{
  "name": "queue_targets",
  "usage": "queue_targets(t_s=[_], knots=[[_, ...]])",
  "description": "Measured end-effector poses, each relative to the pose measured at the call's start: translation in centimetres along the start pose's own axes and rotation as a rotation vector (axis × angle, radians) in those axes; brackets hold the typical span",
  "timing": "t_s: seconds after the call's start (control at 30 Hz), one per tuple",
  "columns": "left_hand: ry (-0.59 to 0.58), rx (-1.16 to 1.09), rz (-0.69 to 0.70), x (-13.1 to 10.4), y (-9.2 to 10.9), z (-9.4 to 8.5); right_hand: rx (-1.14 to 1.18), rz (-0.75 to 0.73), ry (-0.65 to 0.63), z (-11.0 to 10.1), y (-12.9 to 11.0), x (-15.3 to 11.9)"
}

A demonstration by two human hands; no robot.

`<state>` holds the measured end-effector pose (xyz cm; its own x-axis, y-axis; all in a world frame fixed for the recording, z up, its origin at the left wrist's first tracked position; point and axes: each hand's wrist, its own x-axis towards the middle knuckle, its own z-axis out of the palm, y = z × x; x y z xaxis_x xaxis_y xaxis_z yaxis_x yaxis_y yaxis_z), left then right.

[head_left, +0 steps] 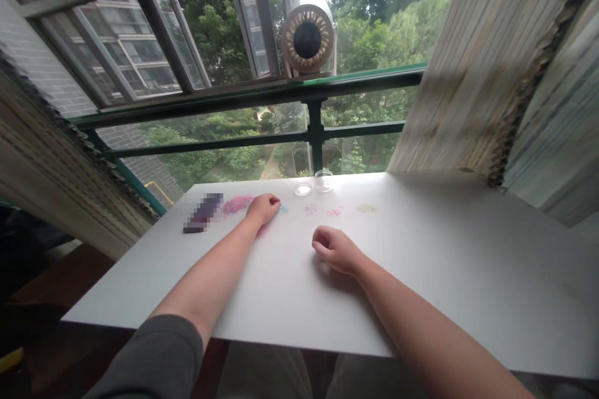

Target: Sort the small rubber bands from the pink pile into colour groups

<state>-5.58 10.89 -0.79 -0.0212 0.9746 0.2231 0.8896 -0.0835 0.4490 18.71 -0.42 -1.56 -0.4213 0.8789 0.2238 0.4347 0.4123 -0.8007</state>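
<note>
"Head view, and straight to the blue bits (283, 208): they're on the white table, just beside the left hand (263, 207). How would they handle?"

"Light and loose, I'd judge, easily scattered. Too small to tell stiff from soft, or slippery from grippy. They don't look heavy; fragility's anyone's guess. A gentle fingertip pinch from above, at the middle of the cluster, suits them."

"And the hands?"

"Left: fingers curled, tips drawn together beside the blue; can't tell if anything's pinched. Right hand (337, 249): loosely curled above the near part of the table (421, 299), its inside hidden, so can't tell there either."

"Neighbours?"

"Pink bits (238, 202) spread left, partly blocked by the left hand and forearm. Rightward come the pale pink bits (310, 209), red bits (334, 211) and yellow bits (366, 207). Beyond sit a clear lid (302, 190) and clear cup (324, 182), close to a straight reach's far side. Blurred dark object (204, 211) far left; fan (307, 40) by the window."
</note>
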Motion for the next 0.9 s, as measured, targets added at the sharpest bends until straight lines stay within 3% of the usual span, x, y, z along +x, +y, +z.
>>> queue_targets(t_s=[0.33, 0.67, 0.9], knots=[[0.030, -0.030, -0.045, 0.6, -0.1, 0.1, -0.011, -0.008, -0.009, 0.0, -0.1, 0.0], [0.029, -0.059, -0.062, 1.3, 1.0, -0.3, -0.019, -0.020, -0.003, 0.0, -0.2, 0.0], [0.031, -0.006, -0.056, 0.4, 0.8, -0.4, -0.031, -0.018, -0.009, 0.0, -0.3, 0.0]])
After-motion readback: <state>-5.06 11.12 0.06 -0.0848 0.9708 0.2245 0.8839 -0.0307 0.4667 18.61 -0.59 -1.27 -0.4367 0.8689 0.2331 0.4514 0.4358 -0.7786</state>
